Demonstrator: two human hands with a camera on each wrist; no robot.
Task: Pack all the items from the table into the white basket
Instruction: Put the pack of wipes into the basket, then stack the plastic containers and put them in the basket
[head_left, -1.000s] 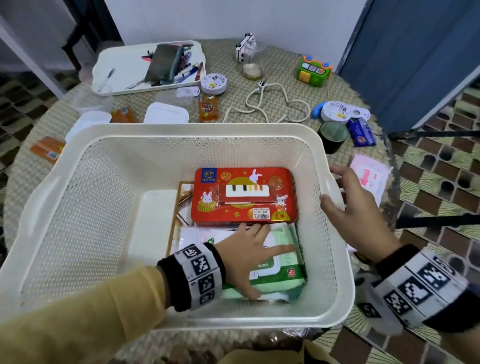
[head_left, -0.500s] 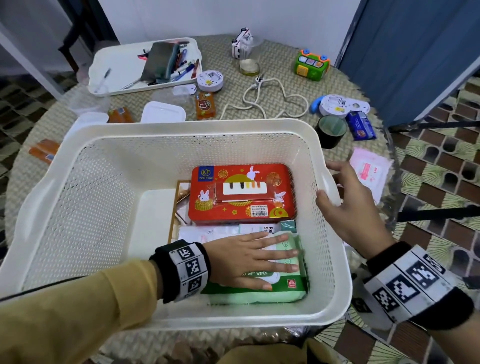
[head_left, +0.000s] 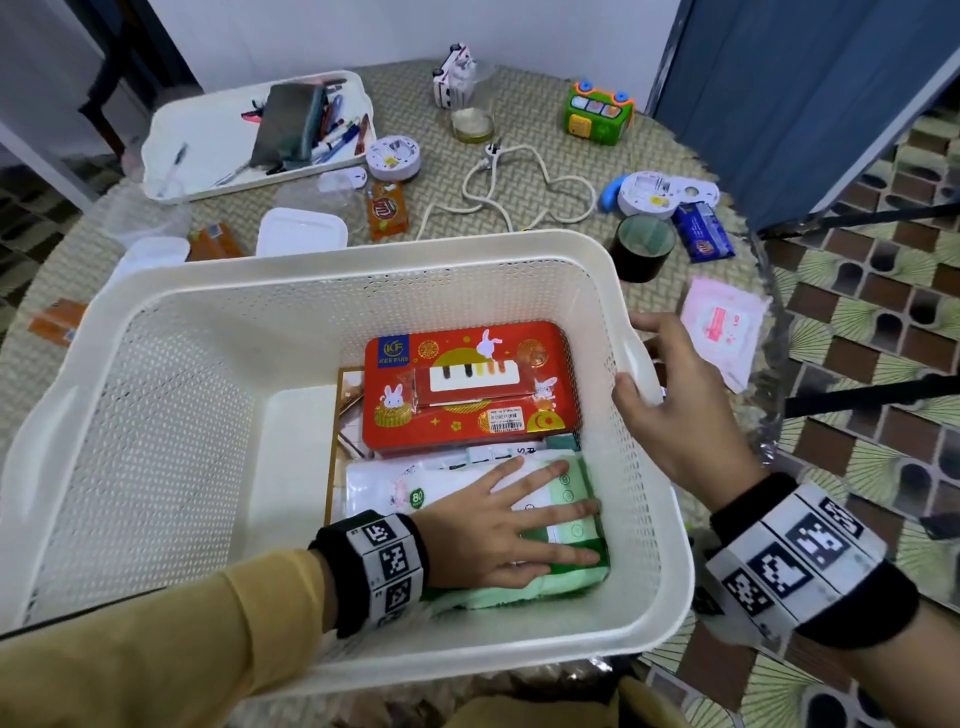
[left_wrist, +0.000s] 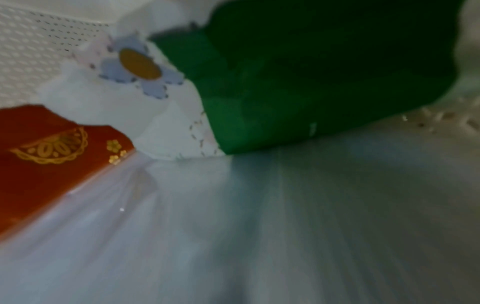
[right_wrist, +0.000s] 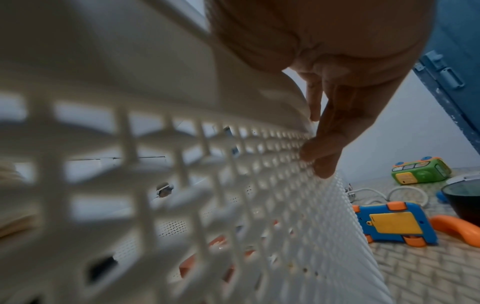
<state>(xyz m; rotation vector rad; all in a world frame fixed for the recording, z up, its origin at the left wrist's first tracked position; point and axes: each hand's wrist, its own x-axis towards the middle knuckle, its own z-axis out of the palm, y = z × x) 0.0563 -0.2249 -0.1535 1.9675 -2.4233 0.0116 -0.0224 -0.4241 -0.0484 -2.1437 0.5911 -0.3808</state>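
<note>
The white basket (head_left: 363, 254) stands on the woven table in front of me. Inside it lie a red tin (head_left: 467, 384) with rabbit pictures and, nearer to me, a green wet-wipes pack (head_left: 571, 582) on a white pack (head_left: 384, 486). My left hand (head_left: 550, 512) lies flat on the wipes pack with straight fingers. The left wrist view shows the green pack (left_wrist: 311, 72) and the tin (left_wrist: 39, 154) close up. My right hand (head_left: 670, 395) grips the basket's right handle, thumb over the rim and fingers (right_wrist: 319, 160) under its lip against the mesh wall (right_wrist: 259, 205).
Behind the basket lie a white cable (head_left: 519, 187), an orange sachet (head_left: 385, 208), a white lidded box (head_left: 301, 231), a tray of pens (head_left: 208, 135) and a green toy (head_left: 597, 111). At the right are a dark tape roll (head_left: 643, 247), a blue packet (head_left: 704, 231), a pink packet (head_left: 719, 325) and the table's edge.
My left hand has slid rightward across the wipes pack and now lies flat on it. My right hand has closed in from beside the basket onto its right handle.
</note>
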